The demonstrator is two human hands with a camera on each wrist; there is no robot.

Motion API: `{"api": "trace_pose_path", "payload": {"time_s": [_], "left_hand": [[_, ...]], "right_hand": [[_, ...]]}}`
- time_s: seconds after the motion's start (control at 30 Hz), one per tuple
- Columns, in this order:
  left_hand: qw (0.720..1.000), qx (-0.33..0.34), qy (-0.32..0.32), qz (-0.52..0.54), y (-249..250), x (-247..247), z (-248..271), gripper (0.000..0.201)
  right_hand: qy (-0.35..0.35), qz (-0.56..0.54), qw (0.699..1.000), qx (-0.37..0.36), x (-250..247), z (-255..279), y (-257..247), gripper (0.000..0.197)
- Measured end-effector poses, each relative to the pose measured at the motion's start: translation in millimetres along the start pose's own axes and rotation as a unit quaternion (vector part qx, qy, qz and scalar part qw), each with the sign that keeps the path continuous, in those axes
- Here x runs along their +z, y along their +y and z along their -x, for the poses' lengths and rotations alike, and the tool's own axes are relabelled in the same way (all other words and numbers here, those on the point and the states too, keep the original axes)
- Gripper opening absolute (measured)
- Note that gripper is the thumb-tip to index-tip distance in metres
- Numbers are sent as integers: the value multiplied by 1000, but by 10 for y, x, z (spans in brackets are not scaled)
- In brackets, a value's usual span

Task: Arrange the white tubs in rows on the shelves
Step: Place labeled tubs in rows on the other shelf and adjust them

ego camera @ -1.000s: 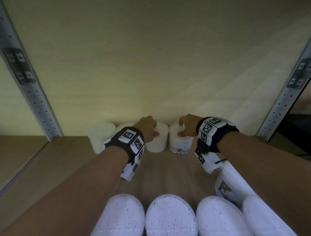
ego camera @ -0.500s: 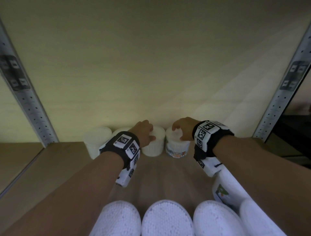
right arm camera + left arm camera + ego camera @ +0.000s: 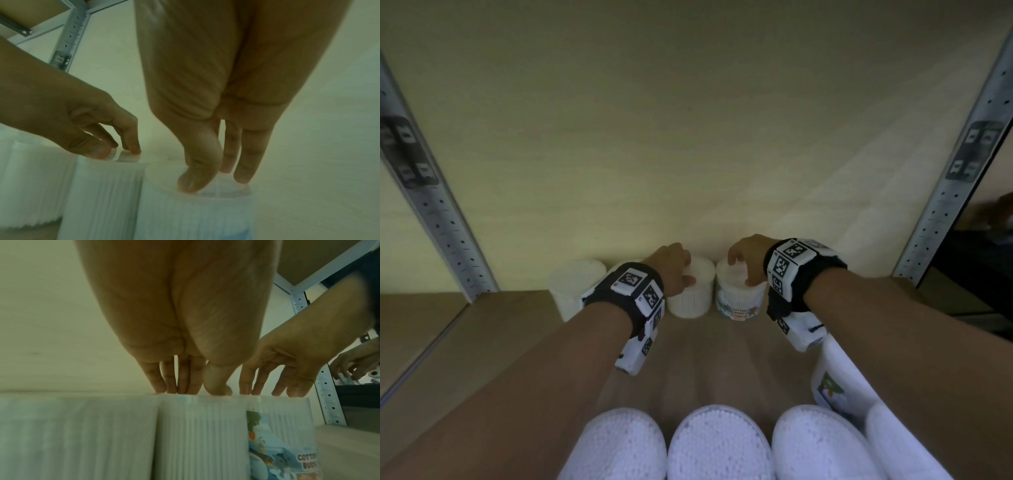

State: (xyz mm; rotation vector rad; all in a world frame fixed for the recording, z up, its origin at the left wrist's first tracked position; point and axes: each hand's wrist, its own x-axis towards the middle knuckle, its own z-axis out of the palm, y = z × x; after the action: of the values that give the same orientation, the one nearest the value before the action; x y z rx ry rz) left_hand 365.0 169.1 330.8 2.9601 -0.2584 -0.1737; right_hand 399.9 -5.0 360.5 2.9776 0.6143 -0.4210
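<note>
Two tubs (image 3: 739,294) under fingers (image 3: 244,164)

A pale, wood-grain back panel (image 3: 688,137) fills the bay beyond the hands, lit dimly with a brighter diagonal band to their right. Perforated grey metal uprights stand left (image 3: 438,219) and right (image 3: 945,192) of them. Below them lies a brown wooden shelf board (image 3: 465,342); a dark opening (image 3: 976,267) shows at far right.

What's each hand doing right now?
Left hand: fingertips down on the lid of the plain tub, gripping it from above.
Right hand: thumb and fingers gripping the lid of the labelled tub.
</note>
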Motion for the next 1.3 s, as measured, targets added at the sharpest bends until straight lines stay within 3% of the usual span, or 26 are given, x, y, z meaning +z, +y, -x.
{"api": "trace_pose_path", "payload": {"time_s": [0.17, 0.3, 0.5, 0.63, 0.77, 1.03, 1.17, 1.3], "left_hand": [[999, 11, -10, 37, -62, -6, -16, 45], [997, 22, -28, 67, -138, -20, -40, 41], [989, 84, -50, 114, -44, -91, -22, 55], [997, 35, 24, 67, 82, -19, -55, 37], [999, -31, 25, -25, 179, 89, -70, 55], [1000, -2, 16, 16, 107, 75, -79, 49], [998, 36, -17, 58, 53, 42, -66, 45], [994, 56, -22, 94, 24, 11, -47, 47]], "right_hand": [[10, -8, 1000, -5, 29, -7, 32, 47], [-20, -30, 999, 4, 7, -27, 37, 46], [-4, -13, 1000, -3, 9, -16, 46, 52], [-6, -10, 1000, -4, 5, 18, 49, 54], [-6, 0, 1000, -1, -14, 26, 36, 56], [-18, -61, 998, 14, -28, 23, 24, 44], [42, -50, 998, 21, 26, 66, 41, 52], [-32, -74, 996, 38, -17, 35, 14, 45]]}}
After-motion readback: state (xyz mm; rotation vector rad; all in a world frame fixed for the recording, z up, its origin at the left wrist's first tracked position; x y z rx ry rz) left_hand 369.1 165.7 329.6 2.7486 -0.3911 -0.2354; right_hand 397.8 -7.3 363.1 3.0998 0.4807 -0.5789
